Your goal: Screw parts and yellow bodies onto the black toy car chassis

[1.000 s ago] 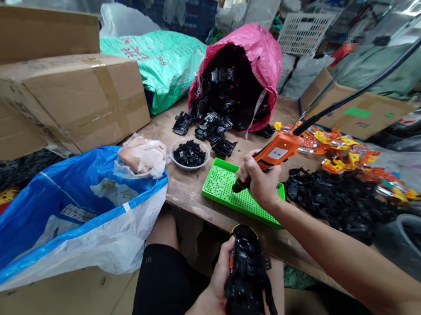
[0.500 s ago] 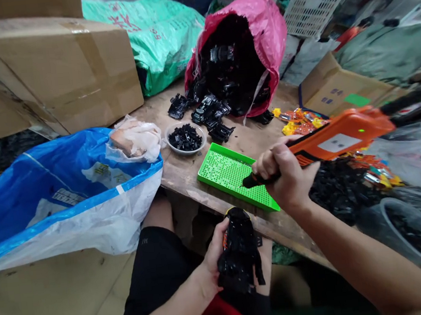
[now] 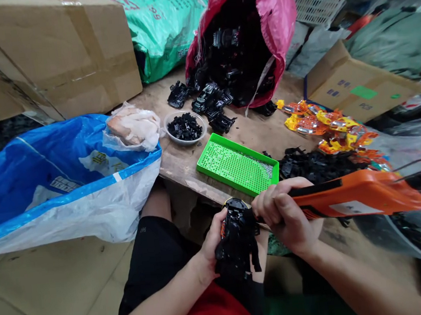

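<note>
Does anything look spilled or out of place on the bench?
The pink sack lies on its side, with several black plastic parts outside its mouth on the tabletop; that looks like a spill, though it may be deliberate.

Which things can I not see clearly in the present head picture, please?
Head view:
Tip of the orange tool: lost against the black toy beside the right hand.
Writing on its white label: blurred.
Tiny pieces in the green tray: too small to identify.
Top of the cardboard box: cut off by the upper edge.
Toy's far side: behind its own body.
</note>
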Action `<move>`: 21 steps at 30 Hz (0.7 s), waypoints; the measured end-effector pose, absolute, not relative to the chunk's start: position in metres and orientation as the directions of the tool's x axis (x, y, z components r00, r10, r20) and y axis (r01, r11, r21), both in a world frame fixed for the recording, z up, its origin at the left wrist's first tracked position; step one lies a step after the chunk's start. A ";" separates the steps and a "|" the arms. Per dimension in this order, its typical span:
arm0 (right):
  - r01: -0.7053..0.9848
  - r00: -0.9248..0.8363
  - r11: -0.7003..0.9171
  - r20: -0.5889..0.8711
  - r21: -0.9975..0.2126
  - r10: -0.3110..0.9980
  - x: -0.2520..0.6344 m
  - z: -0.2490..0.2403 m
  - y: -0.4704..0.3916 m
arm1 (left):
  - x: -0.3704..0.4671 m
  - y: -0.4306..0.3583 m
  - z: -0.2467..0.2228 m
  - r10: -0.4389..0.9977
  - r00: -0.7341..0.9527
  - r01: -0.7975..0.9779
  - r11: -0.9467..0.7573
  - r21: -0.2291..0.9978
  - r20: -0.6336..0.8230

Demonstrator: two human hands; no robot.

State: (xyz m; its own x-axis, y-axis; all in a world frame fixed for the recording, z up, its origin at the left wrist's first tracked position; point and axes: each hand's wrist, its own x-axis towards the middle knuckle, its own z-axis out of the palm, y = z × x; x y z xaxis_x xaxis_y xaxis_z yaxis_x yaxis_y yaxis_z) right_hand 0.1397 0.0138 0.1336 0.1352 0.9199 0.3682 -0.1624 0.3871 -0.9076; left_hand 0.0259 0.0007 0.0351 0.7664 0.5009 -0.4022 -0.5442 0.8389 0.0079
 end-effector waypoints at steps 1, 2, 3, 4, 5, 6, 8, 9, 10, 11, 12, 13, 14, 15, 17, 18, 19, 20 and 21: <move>-0.162 0.141 0.384 0.364 -0.909 0.921 0.139 0.133 0.014 | 0.026 0.001 0.035 0.504 0.765 -0.546 0.837 0.012 -0.401; -0.160 0.143 0.381 0.361 -0.911 0.922 0.139 0.133 0.014 | 0.026 0.001 0.034 0.510 0.761 -0.550 0.835 0.017 -0.401; -0.158 0.144 0.379 0.358 -0.912 0.922 0.138 0.133 0.014 | 0.026 0.001 0.033 0.513 0.759 -0.552 0.833 0.021 -0.400; -0.157 0.143 0.374 0.354 -0.914 0.924 0.138 0.132 0.014 | 0.026 0.001 0.032 0.514 0.760 -0.551 0.834 0.025 -0.398; -0.158 0.139 0.369 0.349 -0.916 0.927 0.138 0.132 0.014 | 0.027 0.000 0.030 0.512 0.762 -0.547 0.837 0.028 -0.397; -0.159 0.135 0.367 0.348 -0.917 0.928 0.138 0.131 0.014 | 0.027 0.000 0.029 0.508 0.765 -0.542 0.840 0.030 -0.397; -0.160 0.128 0.369 0.352 -0.915 0.927 0.138 0.130 0.014 | 0.027 0.000 0.028 0.502 0.764 -0.537 0.843 0.031 -0.404; -0.161 0.123 0.371 0.354 -0.915 0.927 0.138 0.129 0.014 | 0.027 0.000 0.028 0.504 0.762 -0.539 0.842 0.034 -0.408; -0.163 0.120 0.374 0.358 -0.913 0.926 0.138 0.128 0.014 | 0.027 0.001 0.028 0.507 0.758 -0.542 0.840 0.036 -0.410; -0.167 0.116 0.375 0.359 -0.912 0.926 0.138 0.127 0.014 | 0.027 0.001 0.029 0.509 0.755 -0.544 0.838 0.039 -0.412; -0.171 0.112 0.375 0.360 -0.911 0.926 0.139 0.126 0.014 | 0.027 0.001 0.030 0.509 0.753 -0.544 0.838 0.041 -0.417; -0.175 0.110 0.376 0.361 -0.910 0.926 0.139 0.126 0.014 | 0.026 0.001 0.032 0.509 0.751 -0.543 0.838 0.043 -0.421; -0.179 0.105 0.375 0.362 -0.910 0.926 0.139 0.125 0.013 | 0.026 0.001 0.033 0.508 0.749 -0.544 0.838 0.044 -0.425; -0.178 0.097 0.374 0.362 -0.910 0.927 0.139 0.125 0.013 | 0.026 0.001 0.033 0.508 0.749 -0.543 0.838 0.044 -0.425; -0.167 0.085 0.366 0.357 -0.915 0.930 0.140 0.125 0.013 | 0.025 0.001 0.034 0.507 0.753 -0.541 0.840 0.043 -0.419; -0.161 0.081 0.363 0.355 -0.918 0.931 0.140 0.124 0.013 | 0.025 0.001 0.034 0.509 0.755 -0.541 0.840 0.045 -0.415; -0.154 0.076 0.360 0.352 -0.920 0.933 0.140 0.124 0.013 | 0.025 0.001 0.033 0.511 0.754 -0.543 0.839 0.047 -0.413; -0.149 0.073 0.362 0.355 -0.920 0.932 0.141 0.124 0.013 | 0.025 0.001 0.033 0.515 0.751 -0.546 0.836 0.050 -0.413; -0.145 0.065 0.365 0.360 -0.919 0.931 0.141 0.123 0.013 | 0.025 0.001 0.033 0.520 0.746 -0.551 0.833 0.053 -0.415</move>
